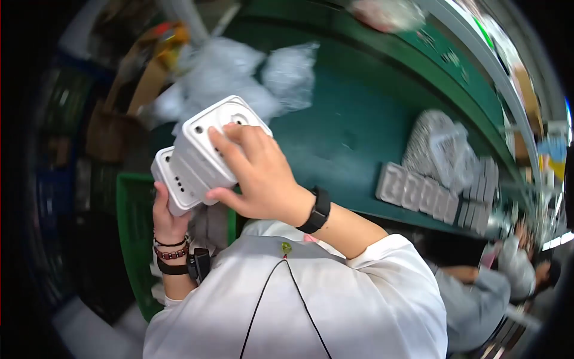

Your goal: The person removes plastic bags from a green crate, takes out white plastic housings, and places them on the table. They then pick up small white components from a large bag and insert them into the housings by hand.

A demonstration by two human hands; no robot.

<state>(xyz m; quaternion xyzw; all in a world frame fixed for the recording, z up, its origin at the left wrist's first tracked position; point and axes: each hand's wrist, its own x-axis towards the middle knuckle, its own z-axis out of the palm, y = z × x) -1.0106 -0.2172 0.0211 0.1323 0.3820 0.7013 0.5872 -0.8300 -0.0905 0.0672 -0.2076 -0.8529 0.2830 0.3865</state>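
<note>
Two white plastic housings (194, 154) with rounded corners and small dark holes are held up in front of me, side by side and touching. My left hand (170, 214) grips the lower left one from its near edge, with part of its fingers hidden behind it. Across the upper right one lies my right hand (257, 164), its fingers bent over the face and its thumb at the near side. Whether more pieces are stacked beneath is hidden.
A green bench (341, 143) carries clear plastic bags (233, 75) beyond the housings. To the right stand a row of grey-white cases (415, 190) and a bag of small grey parts (430, 140). A green crate (128, 239) is at my left; co-workers sit at right.
</note>
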